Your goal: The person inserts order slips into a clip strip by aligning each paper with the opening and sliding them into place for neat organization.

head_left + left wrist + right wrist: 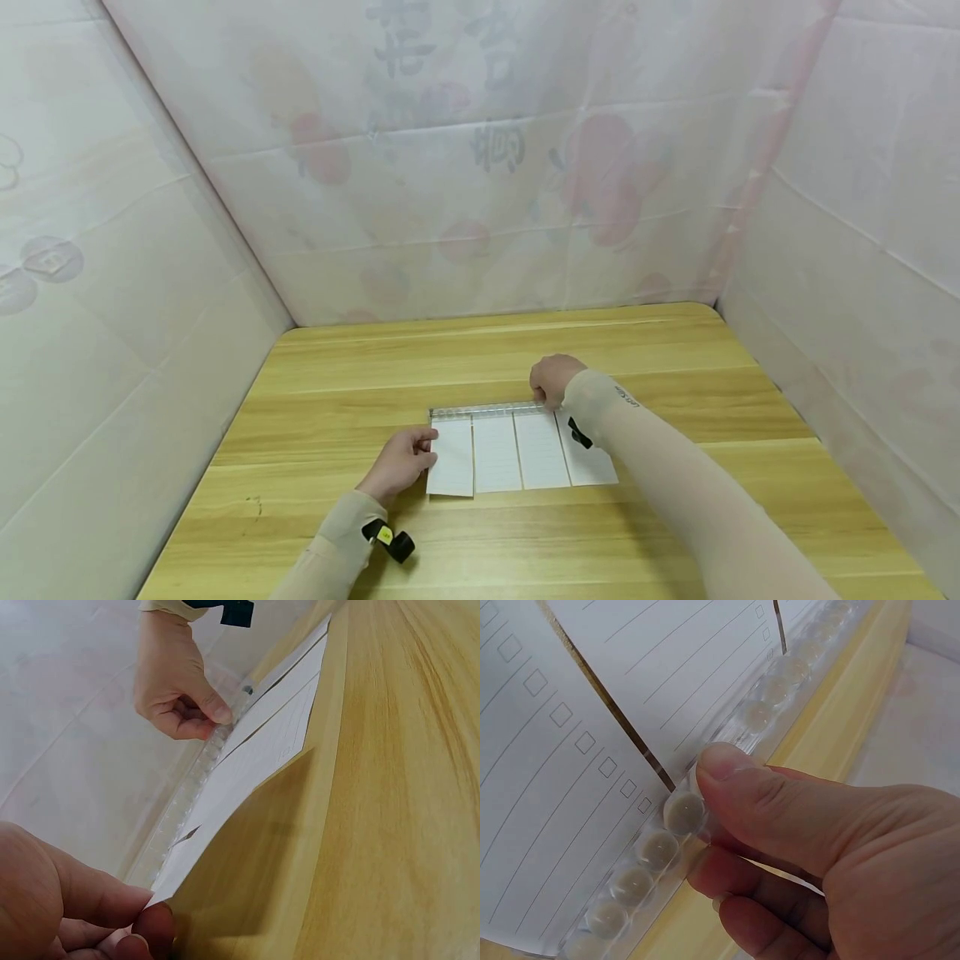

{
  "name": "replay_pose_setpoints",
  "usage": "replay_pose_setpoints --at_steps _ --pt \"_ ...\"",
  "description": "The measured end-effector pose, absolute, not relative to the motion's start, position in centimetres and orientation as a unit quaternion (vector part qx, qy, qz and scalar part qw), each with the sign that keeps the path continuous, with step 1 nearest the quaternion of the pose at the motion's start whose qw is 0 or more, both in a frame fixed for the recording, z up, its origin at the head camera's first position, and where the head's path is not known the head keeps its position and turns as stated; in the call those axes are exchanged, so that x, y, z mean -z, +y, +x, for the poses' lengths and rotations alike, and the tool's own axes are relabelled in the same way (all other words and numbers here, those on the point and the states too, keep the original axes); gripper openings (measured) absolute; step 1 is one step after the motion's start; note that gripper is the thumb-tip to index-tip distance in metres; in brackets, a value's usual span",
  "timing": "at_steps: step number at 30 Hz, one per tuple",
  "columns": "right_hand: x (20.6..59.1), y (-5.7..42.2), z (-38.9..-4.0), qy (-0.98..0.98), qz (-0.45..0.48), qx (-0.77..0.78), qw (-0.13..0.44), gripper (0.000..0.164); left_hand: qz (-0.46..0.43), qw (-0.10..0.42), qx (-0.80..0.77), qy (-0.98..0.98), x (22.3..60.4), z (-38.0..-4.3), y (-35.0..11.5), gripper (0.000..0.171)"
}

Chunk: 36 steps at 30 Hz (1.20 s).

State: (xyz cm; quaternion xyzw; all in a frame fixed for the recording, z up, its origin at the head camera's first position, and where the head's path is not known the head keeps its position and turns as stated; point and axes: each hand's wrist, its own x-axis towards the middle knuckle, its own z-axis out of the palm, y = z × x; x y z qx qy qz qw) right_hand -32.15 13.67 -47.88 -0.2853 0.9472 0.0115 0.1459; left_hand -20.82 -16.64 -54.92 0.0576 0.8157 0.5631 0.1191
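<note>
Several white lined paper slips (497, 454) lie side by side, small checkboxes printed along their lines. A clear plastic strip (633, 886) with a row of round bumps runs across their far ends. My left hand (401, 460) pinches the left edge of the leftmost slip (452, 462) between thumb and fingers; in the left wrist view that edge is raised off the wood. At the strip's right part, my right hand (557, 379) pinches it, thumb on top and fingers underneath. The right forearm partly covers the rightmost slip (596, 467).
A wooden table (322, 433) with rounded far corners bears everything. Pale patterned cloth walls (465, 192) stand behind it and on both sides. Black bands with small devices are on both wrists.
</note>
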Motion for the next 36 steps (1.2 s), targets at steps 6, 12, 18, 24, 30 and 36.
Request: replay_pose_setpoints --at_steps 6,12,18,24,30,36 --pt "48.11 13.75 -32.34 0.947 -0.29 -0.016 0.137 0.043 0.052 0.117 -0.563 0.816 54.95 -20.87 -16.56 0.04" --pt "47.89 13.71 -32.18 0.946 -0.292 -0.011 0.141 0.042 0.044 0.107 -0.559 0.821 55.08 -21.01 -16.47 0.04" --pt "47.98 13.77 -32.15 0.946 -0.291 -0.014 0.139 0.042 0.043 0.101 -0.563 0.819 54.75 -21.02 -16.26 0.041" --pt "47.84 13.81 -32.05 0.946 -0.29 -0.012 0.142 0.04 0.039 0.098 -0.562 0.82 54.54 -21.03 -16.13 0.04" --pt "47.83 13.83 -32.11 0.947 -0.288 -0.012 0.139 0.037 0.031 0.102 -0.567 0.816 54.48 -21.15 -16.08 0.041" --pt "48.31 13.88 -32.33 0.948 -0.289 -0.015 0.133 0.039 0.038 0.072 -0.533 0.842 54.59 -21.23 -16.07 0.041"
